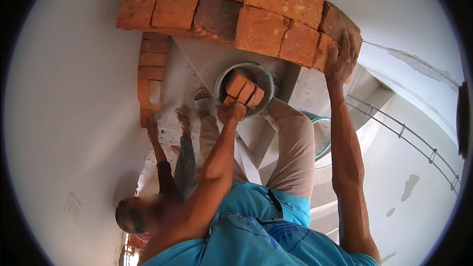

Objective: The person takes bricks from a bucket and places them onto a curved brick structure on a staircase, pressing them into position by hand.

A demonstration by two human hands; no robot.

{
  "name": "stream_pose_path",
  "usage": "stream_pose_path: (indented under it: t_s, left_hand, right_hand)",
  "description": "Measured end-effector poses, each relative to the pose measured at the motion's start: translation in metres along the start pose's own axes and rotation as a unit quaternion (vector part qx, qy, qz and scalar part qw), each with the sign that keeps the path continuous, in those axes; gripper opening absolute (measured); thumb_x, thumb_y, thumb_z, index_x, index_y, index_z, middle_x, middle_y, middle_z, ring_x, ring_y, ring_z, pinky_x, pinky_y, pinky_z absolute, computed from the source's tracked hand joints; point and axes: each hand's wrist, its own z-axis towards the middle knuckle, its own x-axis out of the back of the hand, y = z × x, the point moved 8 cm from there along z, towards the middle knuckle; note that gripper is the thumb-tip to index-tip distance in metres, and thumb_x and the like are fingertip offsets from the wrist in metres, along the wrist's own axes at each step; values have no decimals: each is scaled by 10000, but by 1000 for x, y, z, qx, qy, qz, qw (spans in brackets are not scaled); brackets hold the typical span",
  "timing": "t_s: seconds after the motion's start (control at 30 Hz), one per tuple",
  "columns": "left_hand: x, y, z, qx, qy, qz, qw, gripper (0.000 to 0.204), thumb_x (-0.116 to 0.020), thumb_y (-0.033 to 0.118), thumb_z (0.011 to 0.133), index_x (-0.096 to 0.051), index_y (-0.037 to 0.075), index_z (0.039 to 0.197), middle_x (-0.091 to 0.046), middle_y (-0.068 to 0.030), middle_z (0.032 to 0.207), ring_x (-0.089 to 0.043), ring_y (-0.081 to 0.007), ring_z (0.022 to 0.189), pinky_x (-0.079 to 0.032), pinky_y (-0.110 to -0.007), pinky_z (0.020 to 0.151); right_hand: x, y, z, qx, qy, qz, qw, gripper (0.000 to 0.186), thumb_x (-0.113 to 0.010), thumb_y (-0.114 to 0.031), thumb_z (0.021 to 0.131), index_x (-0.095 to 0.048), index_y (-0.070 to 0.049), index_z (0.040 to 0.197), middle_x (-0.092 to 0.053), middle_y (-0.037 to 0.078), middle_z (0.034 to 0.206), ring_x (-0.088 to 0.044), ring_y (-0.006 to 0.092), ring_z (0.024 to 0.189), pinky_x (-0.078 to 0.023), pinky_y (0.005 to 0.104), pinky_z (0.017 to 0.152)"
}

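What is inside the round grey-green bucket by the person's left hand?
At least three orange-red clay bricks sit close together inside the bucket. The left hand partly hides their near end. Whatever lies underneath them is covered and cannot be seen.

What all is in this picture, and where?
Upper brickwork: one, mostly orange, top.
Narrow brick stack: one, orange, upper left.
Bucket: one, greenish, centre.
Bricks: at least four, orange, in that bucket.
Second bucket: one, green, right of centre.
Tied steel rods: two, grey, right.
Stair steps: several, pale, centre right.
Wall plate: one, white, lower left.
Co-worker: one, dark sleeve, lower left.
Shirt: one, turquoise, bottom.
Trousers: one, beige, centre.
Left grip: one, bare, at bucket rim.
Right grip: one, bare, brickwork's right end.
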Motion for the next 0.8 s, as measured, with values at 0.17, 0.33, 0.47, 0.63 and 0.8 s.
stream_pose_path:
  t_s: [0.17, 0.33, 0.47, 0.63, 0.8]
  left_hand:
    - [23, 25, -28, -21, 36, 35, 999, 713, -906, 362, 739, -565, -54, 1208, -711, -262, 1182, -727, -410, 1059, -596, -468, 913]
    - [43, 36, -67, -14, 78, 57, 995, 668, -870, 341, 760, -563, -51, 1205, -711, -271, 1163, -725, -430, 1053, -602, -504, 886]
    - [82, 75, -112, -14, 94, 113, 989, 668, -869, 303, 770, -572, -48, 1256, -685, -240, 1221, -721, -352, 1037, -587, -439, 883]
    - [153, 91, -147, -87, 15, -14, 996, 596, -874, 280, 805, -574, -17, 1226, -649, -157, 1151, -697, -276, 909, -599, -403, 768]
    - [260, 85, -205, -62, -68, -258, 962, 500, -813, 134, 868, -581, 0, 1289, -650, -91, 1178, -664, -220, 1000, -573, -389, 842]
  right_hand:
    - [0, -3, 1, 10, 8, -2, 1000, 591, -561, -329, 975, -535, -64, 1502, -491, 211, 1531, -407, 408, 1455, -290, 521, 1240]
    - [1, -8, 1, 17, 14, -1, 1000, 605, -588, -299, 944, -538, -61, 1498, -493, 207, 1530, -417, 406, 1447, -309, 517, 1224]
    - [5, -6, 2, 16, 17, 17, 1000, 594, -619, -269, 932, -548, -58, 1482, -501, 212, 1519, -432, 417, 1428, -319, 523, 1211]
    - [4, -10, 4, 25, 31, 6, 999, 592, -634, -262, 921, -555, -74, 1477, -505, 216, 1509, -444, 426, 1412, -327, 524, 1201]
    - [4, -3, -1, 5, 25, -6, 1000, 615, -648, -274, 923, -536, -94, 1500, -485, 204, 1534, -424, 410, 1440, -313, 522, 1209]
